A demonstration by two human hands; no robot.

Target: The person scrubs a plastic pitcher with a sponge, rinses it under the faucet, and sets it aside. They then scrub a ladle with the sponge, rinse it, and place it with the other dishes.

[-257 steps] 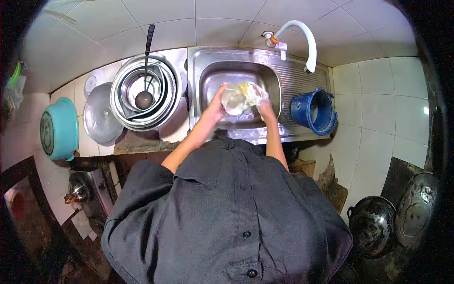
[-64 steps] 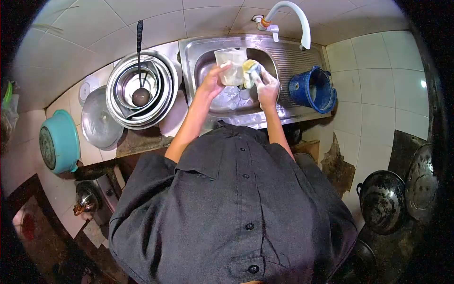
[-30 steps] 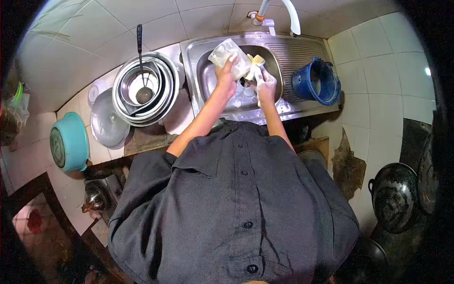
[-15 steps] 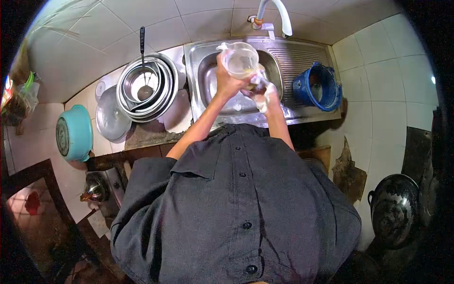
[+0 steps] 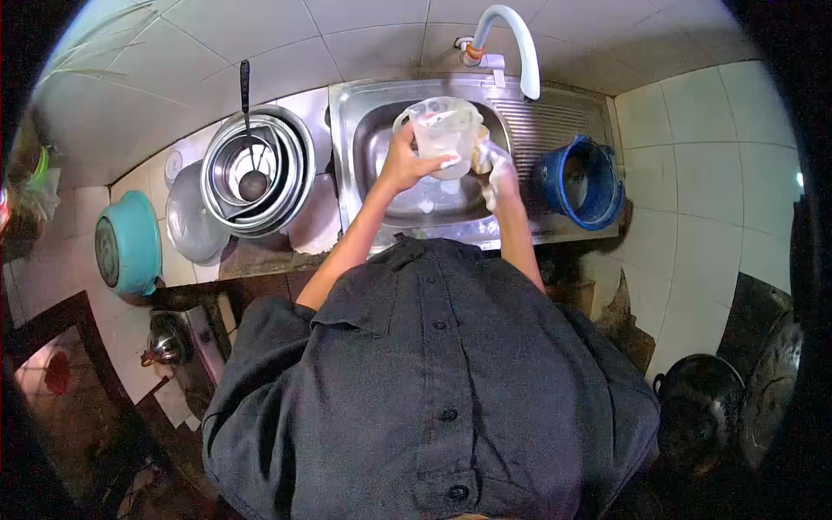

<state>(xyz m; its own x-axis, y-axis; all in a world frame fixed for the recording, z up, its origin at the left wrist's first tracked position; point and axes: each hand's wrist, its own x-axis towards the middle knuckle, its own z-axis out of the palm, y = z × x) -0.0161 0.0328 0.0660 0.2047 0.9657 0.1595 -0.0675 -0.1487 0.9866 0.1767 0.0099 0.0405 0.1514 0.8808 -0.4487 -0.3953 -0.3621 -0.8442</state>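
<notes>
Above the sink basin (image 5: 373,156), a translucent plastic container (image 5: 446,143) is tilted with its wide rim away from me. My left hand (image 5: 401,165) is closed on its left side, with the thumb across the front wall. White suds cover my right hand (image 5: 501,178), which presses a yellowish sponge (image 5: 482,154) to the container's right side. Part of that hand's fingers is hidden behind the container. Foam spots lie on the basin floor.
A white faucet (image 5: 524,61) arches over the sink's back right. On the ribbed drainboard stands a blue bucket (image 5: 579,186). Nested metal bowls (image 5: 299,173) with a ladle (image 5: 252,184) sit at left, beside a grey lid (image 5: 195,217) and a turquoise basin (image 5: 139,243).
The container has turned from showing its open mouth to showing its side wall. My right hand has moved from in front of the container to its right side.
</notes>
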